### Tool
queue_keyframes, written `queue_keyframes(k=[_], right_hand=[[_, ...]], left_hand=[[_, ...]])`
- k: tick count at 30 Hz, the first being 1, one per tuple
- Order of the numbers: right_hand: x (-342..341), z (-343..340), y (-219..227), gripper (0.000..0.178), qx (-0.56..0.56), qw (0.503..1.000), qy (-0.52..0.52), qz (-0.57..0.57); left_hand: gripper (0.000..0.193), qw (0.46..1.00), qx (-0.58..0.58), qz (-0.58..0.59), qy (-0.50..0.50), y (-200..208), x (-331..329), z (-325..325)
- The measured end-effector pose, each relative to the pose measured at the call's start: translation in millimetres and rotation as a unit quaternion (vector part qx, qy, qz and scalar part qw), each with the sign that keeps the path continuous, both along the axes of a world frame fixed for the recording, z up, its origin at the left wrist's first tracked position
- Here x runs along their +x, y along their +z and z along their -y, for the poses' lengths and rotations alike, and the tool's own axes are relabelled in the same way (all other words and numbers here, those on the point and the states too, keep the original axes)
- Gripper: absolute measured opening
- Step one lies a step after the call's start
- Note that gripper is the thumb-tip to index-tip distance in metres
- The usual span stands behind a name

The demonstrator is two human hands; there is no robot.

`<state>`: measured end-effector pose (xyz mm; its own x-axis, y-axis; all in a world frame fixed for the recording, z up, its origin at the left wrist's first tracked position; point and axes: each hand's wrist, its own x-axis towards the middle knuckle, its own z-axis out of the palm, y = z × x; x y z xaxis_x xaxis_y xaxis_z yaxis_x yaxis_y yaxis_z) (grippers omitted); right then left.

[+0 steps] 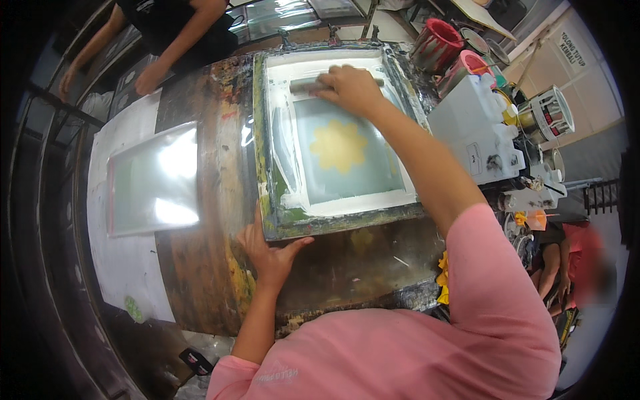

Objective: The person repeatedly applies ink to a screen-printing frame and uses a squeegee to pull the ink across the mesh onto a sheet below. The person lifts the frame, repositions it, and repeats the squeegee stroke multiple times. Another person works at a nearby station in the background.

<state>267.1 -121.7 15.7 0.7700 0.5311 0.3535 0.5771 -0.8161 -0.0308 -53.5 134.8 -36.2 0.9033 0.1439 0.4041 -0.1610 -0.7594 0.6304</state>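
A screen printing frame point(269, 200) with a yellow flower shape point(339, 145) in its mesh lies on the stained work table. Near the frame's far end, my right hand point(353, 88) is closed on a squeegee point(304, 86) that lies across the mesh. White ink or tape borders the mesh inside the frame. At the frame's near left corner, my left hand point(270, 252) grips the edge, thumb along the near side and fingers up the left side. To the left, a shiny clear plastic sheet point(153, 180) rests over white paper point(100, 160).
Clamps point(333, 37) hold the frame's far edge. Paint cans point(437, 45) and a white plastic jerrycan point(470, 127) crowd the right side. A person in dark clothes point(177, 33) stands at the far left, and another in red point(580, 260) is at the right. Dark racks point(50, 167) line the left.
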Motion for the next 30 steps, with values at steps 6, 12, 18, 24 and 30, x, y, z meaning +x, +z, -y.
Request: queue_keyframes(k=[6, 12, 18, 24, 30], right_hand=[[-174, 9, 39, 0.042, -0.022, 0.996, 0.003, -0.088], [-254, 13, 79, 0.044, -0.013, 0.989, -0.006, -0.149], [-242, 9, 142, 0.041, 0.027, 0.995, -0.002, 0.091], [-181, -9, 210, 0.045, 0.069, 0.969, -0.031, 0.233], [-142, -7, 245, 0.061, 0.1, 0.962, 0.002, 0.255]], left_hand=[[0.118, 0.999, -0.039, -0.009, 0.0, 2, 4, 3], [0.107, 0.997, -0.081, -0.008, 0.001, 16, 5, 8], [0.083, 0.927, -0.368, 0.036, -0.061, 102, 31, 29], [0.091, 0.964, -0.239, 0.095, -0.067, 130, 63, 19], [0.115, 0.921, 0.326, -0.211, 0.017, 51, 17, 24]])
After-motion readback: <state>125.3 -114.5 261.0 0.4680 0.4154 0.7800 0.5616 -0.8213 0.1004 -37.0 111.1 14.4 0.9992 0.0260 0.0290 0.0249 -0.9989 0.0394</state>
